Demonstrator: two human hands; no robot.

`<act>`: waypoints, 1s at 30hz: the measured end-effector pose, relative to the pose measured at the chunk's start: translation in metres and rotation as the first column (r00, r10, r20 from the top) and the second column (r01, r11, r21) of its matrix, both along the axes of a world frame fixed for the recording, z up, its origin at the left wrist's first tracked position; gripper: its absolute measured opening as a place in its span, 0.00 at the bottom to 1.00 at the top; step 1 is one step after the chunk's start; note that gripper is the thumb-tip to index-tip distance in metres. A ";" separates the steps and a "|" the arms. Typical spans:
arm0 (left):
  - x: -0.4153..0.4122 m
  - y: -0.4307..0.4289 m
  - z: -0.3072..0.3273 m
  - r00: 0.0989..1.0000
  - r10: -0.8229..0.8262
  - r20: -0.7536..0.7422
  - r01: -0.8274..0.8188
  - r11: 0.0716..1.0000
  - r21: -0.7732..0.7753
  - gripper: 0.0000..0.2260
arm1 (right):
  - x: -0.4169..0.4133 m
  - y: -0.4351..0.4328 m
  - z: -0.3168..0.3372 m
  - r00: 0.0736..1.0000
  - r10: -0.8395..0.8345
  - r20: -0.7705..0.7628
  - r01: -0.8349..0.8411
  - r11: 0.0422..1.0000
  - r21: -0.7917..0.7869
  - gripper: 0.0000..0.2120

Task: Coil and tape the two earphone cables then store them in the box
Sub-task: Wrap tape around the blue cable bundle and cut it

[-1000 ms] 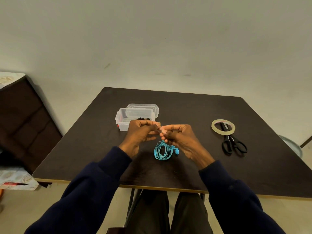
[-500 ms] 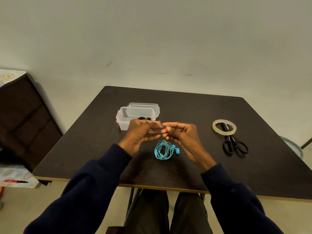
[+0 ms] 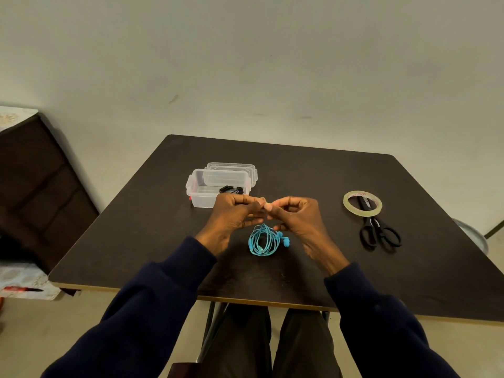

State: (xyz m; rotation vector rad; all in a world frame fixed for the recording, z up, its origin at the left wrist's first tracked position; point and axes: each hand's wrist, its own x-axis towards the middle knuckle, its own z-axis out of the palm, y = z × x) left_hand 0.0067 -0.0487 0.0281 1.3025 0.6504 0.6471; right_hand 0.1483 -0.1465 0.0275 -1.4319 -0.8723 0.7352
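Head view, stock on hand:

1. Blue earphone cable (image 3: 264,240): wound in a loose ring, lying on the surface between the two wrists, with the earbuds at its right edge. Judged light, soft and springy. The loops will likely slacken unless the whole bundle is pinched across one side.
2. Black earphone cable (image 3: 231,190): already inside the box.
3. Left hand (image 3: 236,214) and right hand (image 3: 296,214): held just above the coil. Each grip is narrow, with curled fingers and tips meeting. Whether a strip of tape sits between them cannot be told.
4. Box (image 3: 201,199): clear and open, with its lid (image 3: 231,167) behind it.
5. Tape roll (image 3: 362,202): well to the right, lying over the blade tips of the scissors (image 3: 380,233).
6. Surface (image 3: 300,170): dark tabletop.
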 end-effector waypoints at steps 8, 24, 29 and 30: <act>0.002 0.000 -0.004 1.000 0.001 0.019 0.000 0.999 -0.053 0.08 | 0.010 -0.003 0.001 0.998 0.069 -0.011 -0.068 0.997 0.046 0.06; -0.014 0.007 -0.032 0.962 0.140 -0.236 -0.069 0.956 0.284 0.07 | 0.012 0.002 -0.002 0.998 0.057 -0.020 -0.059 0.993 -0.101 0.01; -0.005 0.001 -0.042 0.860 0.088 -0.503 0.189 0.861 0.472 0.19 | 0.012 -0.006 0.004 0.997 0.034 -0.068 -0.039 0.997 -0.073 0.11; -0.001 0.002 -0.041 0.841 0.104 -0.531 0.222 0.829 0.514 0.20 | 0.012 -0.008 0.005 0.997 0.029 -0.075 -0.034 0.997 -0.072 0.11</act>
